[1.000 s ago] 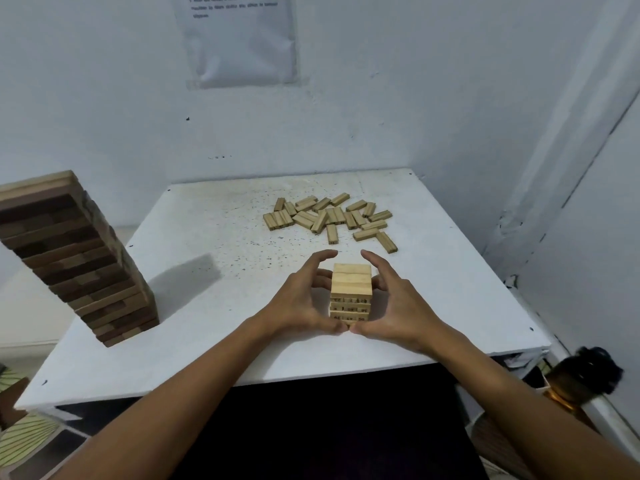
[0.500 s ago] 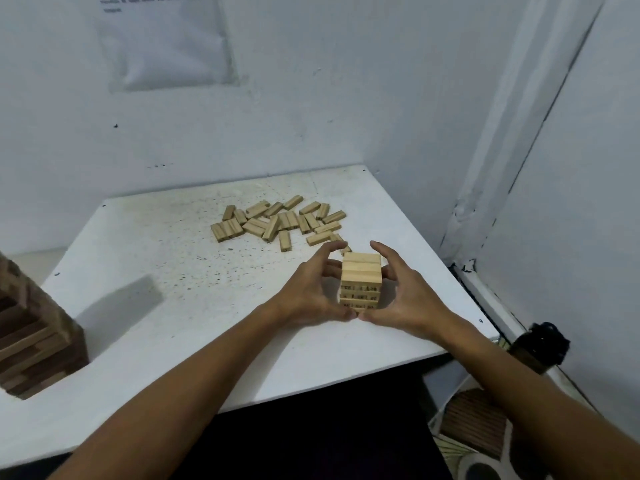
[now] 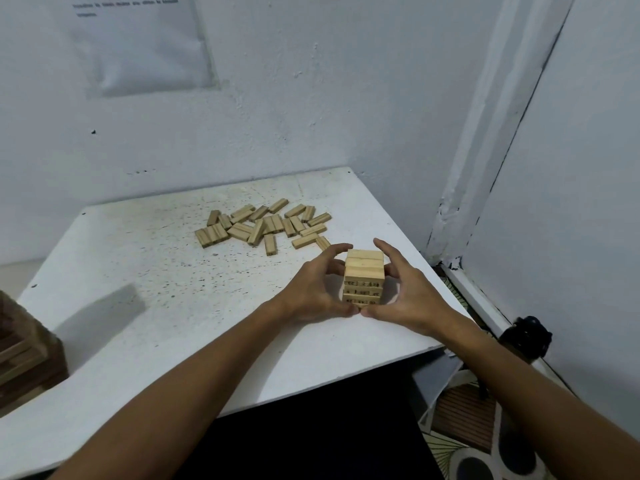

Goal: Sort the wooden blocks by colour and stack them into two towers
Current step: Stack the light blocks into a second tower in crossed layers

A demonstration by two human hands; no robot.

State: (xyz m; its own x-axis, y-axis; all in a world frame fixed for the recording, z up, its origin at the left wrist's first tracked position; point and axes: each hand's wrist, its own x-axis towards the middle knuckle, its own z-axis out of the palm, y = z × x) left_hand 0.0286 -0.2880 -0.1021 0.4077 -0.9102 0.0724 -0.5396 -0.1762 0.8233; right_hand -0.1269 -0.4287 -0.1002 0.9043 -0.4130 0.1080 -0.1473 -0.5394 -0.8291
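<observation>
A short tower of light wooden blocks [image 3: 364, 277] stands on the white table [image 3: 166, 306] near its right front edge. My left hand [image 3: 317, 289] cups its left side and my right hand [image 3: 403, 289] cups its right side, fingers curled round it and thumbs meeting at its base. Several loose light blocks [image 3: 263, 225] lie scattered further back. The lower part of a taller tower of dark and light blocks [image 3: 24, 355] shows at the table's left edge, cut off by the frame.
White walls close in behind and to the right. A paper sheet [image 3: 138, 39] hangs on the back wall. A dark bottle [image 3: 526, 336] and patterned items sit on the floor at the right, below the table edge.
The view has swung to the right, so the tall mixed tower has slid nearly out of frame. Both hands have stayed cupped around the short light tower.
</observation>
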